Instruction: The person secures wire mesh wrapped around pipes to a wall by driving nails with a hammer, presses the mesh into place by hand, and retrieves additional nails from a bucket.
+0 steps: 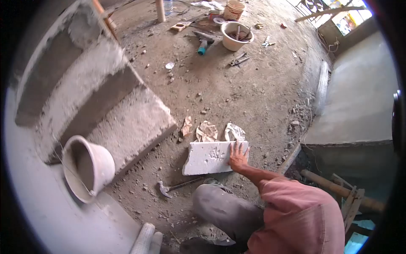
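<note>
My right hand (239, 160) lies with spread fingers on the right end of a white foam-like block (205, 158). That block is pitted in the middle, and its left edge is broken. Behind its far edge are crumpled pieces of paper (206, 131). On the near side, a claw hammer (165, 190) rests on the dirt, its handle running toward my bent knee (220, 207). My left hand is out of the picture.
Concrete steps (135, 122) rise at left, with a tilted pale bucket (101, 165) beside them. Farther off are a tool-filled basin (230, 42), pliers (240, 60), a teal-ended power tool (203, 45) and another bucket (234, 10). A low wall (359, 93) borders the right.
</note>
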{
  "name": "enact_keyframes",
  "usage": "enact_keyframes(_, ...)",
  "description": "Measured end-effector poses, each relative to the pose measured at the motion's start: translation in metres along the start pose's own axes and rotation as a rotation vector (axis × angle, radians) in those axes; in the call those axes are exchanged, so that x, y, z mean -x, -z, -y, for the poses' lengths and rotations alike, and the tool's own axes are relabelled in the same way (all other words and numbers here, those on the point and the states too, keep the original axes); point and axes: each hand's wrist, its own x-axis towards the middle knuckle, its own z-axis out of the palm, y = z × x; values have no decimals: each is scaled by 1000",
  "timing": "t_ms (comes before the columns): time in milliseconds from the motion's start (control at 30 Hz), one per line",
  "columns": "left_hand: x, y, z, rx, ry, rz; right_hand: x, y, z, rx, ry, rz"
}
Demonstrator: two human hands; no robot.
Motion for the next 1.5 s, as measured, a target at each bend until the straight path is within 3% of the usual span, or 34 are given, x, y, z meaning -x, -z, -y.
enact_keyframes(100, 11, 14, -76, 2, -85, 429, -22, 6, 7, -76, -101, 192)
enact_keyframes(133, 10, 24, -95, 6, -92, 586, -16, 43, 9, -109, -108, 204)
enact_keyframes(200, 6, 44, -134, 13, -46, 891, 5, 132, 3, -292, -48, 513)
enact_keyframes(233, 1, 56, -151, 5, 12, 1039, 11, 144, -7, -323, -61, 520)
enact_keyframes(300, -15, 80, -182, 25, 186, 1292, 30, 156, -38, -738, 79, 430)
enact_keyframes(333, -25, 85, -193, 81, 286, 1400, 47, 153, -52, -747, 77, 208)
enact_keyframes(400, -55, 66, -190, 290, 526, 1611, 78, 173, -86, -812, -58, 269)
enact_keyframes(433, -48, 95, -316, 195, 623, 1721, 94, 192, -100, -798, -91, 238)
enact_keyframes(467, -45, 92, -371, 127, 449, 1831, 108, 213, -116, -780, -121, 207)
enact_keyframes(567, -18, 61, -473, 234, 208, 1913, 111, 267, -150, -854, -252, 178)
enact_keyframes(633, 5, 37, -543, 259, 306, 1926, 73, 326, -164, -838, -243, 180)
enact_keyframes(667, 19, 35, -592, 313, 333, 1878, 42, 349, -170, -820, -206, 55)
enact_keyframes(733, 62, 7, -686, 366, 367, 1829, -47, 407, -176, -806, -122, -178)
enact_keyframes(800, 118, -30, -767, 596, 271, 1848, -152, 469, -165, -871, -72, -375)
enact_keyframes(933, 263, -86, -920, 724, 176, 2097, -430, 523, -173, -763, 86, -629)
enact_keyframes(967, 292, -97, -927, 738, 173, 2165, -499, 520, -171, -820, 10, -653)
enact_keyframes(1000, 314, -104, -923, 649, 199, 2249, -555, 534, -174, -841, 114, -748)
enact_keyframes(1033, 328, -106, -922, 518, 101, 2295, -615, 523, -180, -683, 52, -654)
enact_keyframes(1100, 341, -112, -900, 246, 95, 2451, -675, 516, -183, -436, 70, -801)
enact_keyframes(1133, 342, -111, -910, 216, 138, 2454, -687, 525, -184, -366, -12, -562)
enact_keyframes(1167, 342, -113, -929, 228, -40, 2374, -693, 535, -182, -293, -89, -331)
enact_keyframes(1200, 343, -117, -944, 247, -223, 2279, -696, 537, -177, -251, -92, -282)
enact_keyframes(1233, 349, -120, -948, 246, -207, 2271, -697, 540, -169, -247, -78, -276)
enact_keyframes(1300, 366, -122, -945, 496, 176, 2115, -699, 539, -161, -196, -183, -258)
enact_keyframes(1367, 373, -121, -938, 449, 225, 2123, -698, 535, -162, -175, -229, -221)
enact_keyframes(1500, 385, -107, -925, 373, 317, 2098, -684, 534, -191, -346, -101, -418)
